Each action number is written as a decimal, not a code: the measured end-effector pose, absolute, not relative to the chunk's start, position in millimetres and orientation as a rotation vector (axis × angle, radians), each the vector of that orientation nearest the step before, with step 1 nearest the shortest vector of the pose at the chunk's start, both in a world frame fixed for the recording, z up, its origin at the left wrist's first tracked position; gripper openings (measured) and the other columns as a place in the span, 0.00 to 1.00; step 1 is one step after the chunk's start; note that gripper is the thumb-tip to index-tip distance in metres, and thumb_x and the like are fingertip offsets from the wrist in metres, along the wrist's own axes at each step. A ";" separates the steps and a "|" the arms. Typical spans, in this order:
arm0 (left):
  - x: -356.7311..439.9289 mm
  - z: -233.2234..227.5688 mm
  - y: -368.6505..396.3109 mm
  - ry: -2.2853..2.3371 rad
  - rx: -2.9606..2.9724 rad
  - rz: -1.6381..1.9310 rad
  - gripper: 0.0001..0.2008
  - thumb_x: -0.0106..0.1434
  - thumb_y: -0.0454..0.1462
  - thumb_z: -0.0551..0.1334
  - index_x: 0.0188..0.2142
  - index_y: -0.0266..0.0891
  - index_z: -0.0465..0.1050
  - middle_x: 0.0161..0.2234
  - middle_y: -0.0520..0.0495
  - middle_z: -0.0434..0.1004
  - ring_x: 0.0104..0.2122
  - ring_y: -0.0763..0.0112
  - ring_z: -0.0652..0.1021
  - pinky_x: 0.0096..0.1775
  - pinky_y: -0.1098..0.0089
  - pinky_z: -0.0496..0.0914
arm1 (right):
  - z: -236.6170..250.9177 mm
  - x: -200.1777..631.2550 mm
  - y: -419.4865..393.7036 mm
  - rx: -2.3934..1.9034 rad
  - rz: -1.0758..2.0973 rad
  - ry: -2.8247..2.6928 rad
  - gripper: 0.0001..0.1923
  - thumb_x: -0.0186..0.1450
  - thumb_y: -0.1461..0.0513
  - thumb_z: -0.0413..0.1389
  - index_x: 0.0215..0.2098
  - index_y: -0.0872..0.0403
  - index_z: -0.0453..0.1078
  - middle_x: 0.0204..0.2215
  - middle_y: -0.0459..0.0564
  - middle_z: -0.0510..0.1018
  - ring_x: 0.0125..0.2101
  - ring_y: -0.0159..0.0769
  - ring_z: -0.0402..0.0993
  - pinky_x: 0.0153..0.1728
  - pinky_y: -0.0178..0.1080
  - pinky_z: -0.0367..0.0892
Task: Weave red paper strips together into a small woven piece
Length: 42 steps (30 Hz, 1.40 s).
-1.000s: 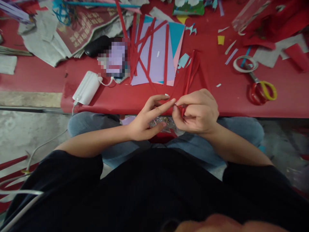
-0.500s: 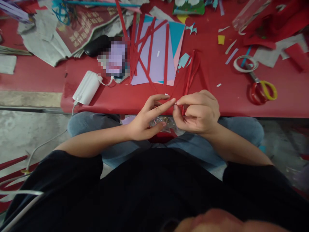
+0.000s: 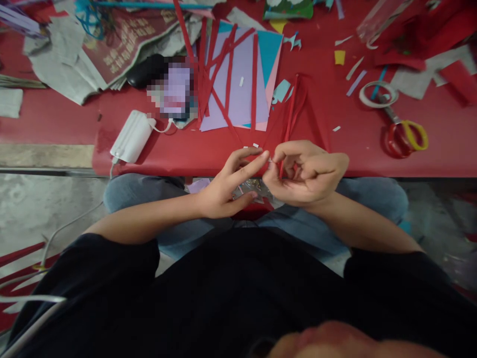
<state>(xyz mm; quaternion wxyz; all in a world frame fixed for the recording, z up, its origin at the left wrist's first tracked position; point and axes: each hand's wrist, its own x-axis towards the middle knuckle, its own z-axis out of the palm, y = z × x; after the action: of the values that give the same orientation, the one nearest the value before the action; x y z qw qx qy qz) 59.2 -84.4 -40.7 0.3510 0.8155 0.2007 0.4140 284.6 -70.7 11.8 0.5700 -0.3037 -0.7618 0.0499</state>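
My two hands meet at the near edge of the red table, above my lap. My right hand pinches the near end of a bundle of long red paper strips that run away across the table. My left hand has its fingers spread, and its fingertips touch the same strip ends beside my right thumb. What sits between the fingertips is too small to make out.
A lilac and blue paper stack crossed by red strips lies beyond my hands. A white power bank with a cable is at the left, red and yellow scissors and a tape ring at the right. Newspaper and paper scraps fill the far side.
My right hand has rolled over so its fingers curl upward and open out a little. The left hand has barely moved. The view has shifted slightly.
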 end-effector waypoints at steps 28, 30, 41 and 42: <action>44.3 -26.2 -70.4 0.563 1.127 0.915 0.37 0.70 0.57 0.63 0.75 0.53 0.71 0.79 0.44 0.69 0.71 0.44 0.77 0.63 0.45 0.80 | 2.3 285.6 -62.8 -0.703 0.105 -2.088 0.06 0.76 0.66 0.59 0.47 0.48 0.74 0.40 0.46 0.88 0.38 0.38 0.84 0.38 0.43 0.70; 46.4 -25.0 -72.2 0.523 1.124 0.876 0.39 0.69 0.59 0.63 0.76 0.53 0.69 0.79 0.45 0.68 0.74 0.42 0.74 0.65 0.43 0.79 | 2.6 286.4 -61.6 -0.768 0.024 -2.021 0.04 0.76 0.63 0.63 0.47 0.49 0.73 0.39 0.47 0.87 0.36 0.38 0.82 0.37 0.43 0.70; 49.6 -41.1 -77.5 0.448 1.126 0.816 0.40 0.68 0.59 0.70 0.76 0.57 0.70 0.82 0.47 0.64 0.77 0.43 0.71 0.69 0.43 0.77 | 7.2 296.3 -55.5 -0.827 -0.149 -2.043 0.08 0.76 0.61 0.63 0.38 0.48 0.70 0.32 0.44 0.83 0.28 0.36 0.74 0.32 0.45 0.63; 49.1 -41.6 -77.1 0.445 1.125 0.824 0.39 0.68 0.58 0.71 0.76 0.57 0.71 0.81 0.46 0.64 0.77 0.43 0.71 0.70 0.43 0.76 | 7.5 297.0 -55.0 -0.841 -0.148 -2.036 0.10 0.77 0.60 0.63 0.37 0.48 0.70 0.31 0.44 0.82 0.28 0.36 0.74 0.32 0.45 0.63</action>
<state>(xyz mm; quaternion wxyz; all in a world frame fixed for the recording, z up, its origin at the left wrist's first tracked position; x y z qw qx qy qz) 49.1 -77.1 -41.6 0.7438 0.5136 0.2034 0.3763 297.0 -55.0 7.5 0.4501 -0.3401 -0.8235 -0.0598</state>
